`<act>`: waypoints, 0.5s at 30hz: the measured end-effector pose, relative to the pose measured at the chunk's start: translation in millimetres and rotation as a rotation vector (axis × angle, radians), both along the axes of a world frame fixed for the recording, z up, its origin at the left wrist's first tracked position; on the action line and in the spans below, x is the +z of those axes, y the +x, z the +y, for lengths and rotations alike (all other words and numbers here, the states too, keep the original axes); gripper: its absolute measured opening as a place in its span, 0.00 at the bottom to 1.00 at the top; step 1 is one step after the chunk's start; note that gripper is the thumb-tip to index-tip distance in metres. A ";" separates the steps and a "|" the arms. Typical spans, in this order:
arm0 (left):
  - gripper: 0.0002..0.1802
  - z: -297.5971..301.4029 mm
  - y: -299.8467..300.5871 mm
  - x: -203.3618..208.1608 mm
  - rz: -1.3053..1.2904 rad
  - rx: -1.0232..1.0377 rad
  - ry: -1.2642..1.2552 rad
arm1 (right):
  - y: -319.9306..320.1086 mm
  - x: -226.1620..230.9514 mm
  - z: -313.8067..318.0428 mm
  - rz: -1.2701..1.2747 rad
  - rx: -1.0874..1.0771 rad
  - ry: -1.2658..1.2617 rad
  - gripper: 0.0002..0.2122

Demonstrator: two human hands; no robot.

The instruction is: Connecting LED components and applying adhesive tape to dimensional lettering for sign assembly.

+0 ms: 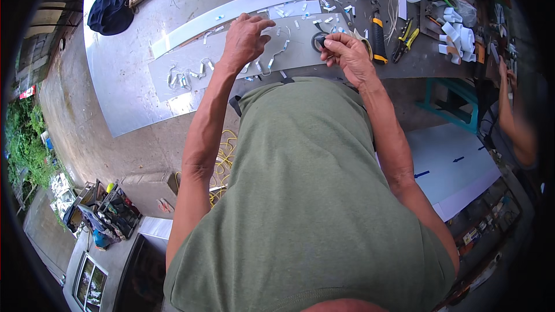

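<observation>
My right hand pinches a small roll of black tape at the table's near side, thumb and forefinger together at its edge. My left hand is held above a grey sheet, fingers loosely bent and apart, with nothing seen in them. Beneath and beside it, a wired string of small white light modules lies loosely looped on the sheet. More modules lie bunched at the left. Beyond my left hand lies a long white strip; a shorter white strip has small pieces scattered around it.
Right of my right hand are a yellow-and-black cutter, yellow-handled pliers and white plastic pieces. A dark cap lies far left. A teal stool and another person's arm are at right; yellow cord lies below.
</observation>
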State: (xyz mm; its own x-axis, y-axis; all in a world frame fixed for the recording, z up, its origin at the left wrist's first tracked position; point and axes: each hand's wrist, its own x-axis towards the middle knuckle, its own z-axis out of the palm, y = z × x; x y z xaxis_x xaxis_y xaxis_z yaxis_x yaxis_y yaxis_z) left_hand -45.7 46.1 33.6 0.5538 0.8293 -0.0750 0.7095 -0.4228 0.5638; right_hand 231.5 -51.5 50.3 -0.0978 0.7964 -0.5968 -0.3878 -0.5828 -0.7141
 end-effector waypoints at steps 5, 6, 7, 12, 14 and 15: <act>0.15 1.8 15.0 -7.1 0.125 -0.107 0.111 | -17.1 -2.0 0.3 0.090 0.119 -0.071 0.09; 0.13 2.1 15.5 -8.7 0.148 -0.101 0.102 | -21.9 -5.2 0.9 0.082 0.179 -0.088 0.09; 0.13 1.8 15.4 -9.7 0.149 -0.102 0.102 | -27.6 -4.6 2.5 0.079 0.221 -0.096 0.10; 0.08 -3.5 8.9 -9.8 0.074 0.012 -0.048 | -45.1 -10.4 12.3 0.066 0.373 -0.120 0.10; 0.08 -8.5 1.1 -12.7 -0.016 0.128 -0.143 | -52.7 -9.6 15.3 0.101 0.443 -0.117 0.11; 0.09 -11.1 -3.0 -14.2 -0.108 0.238 -0.238 | -57.5 -9.7 15.5 0.166 0.495 -0.078 0.11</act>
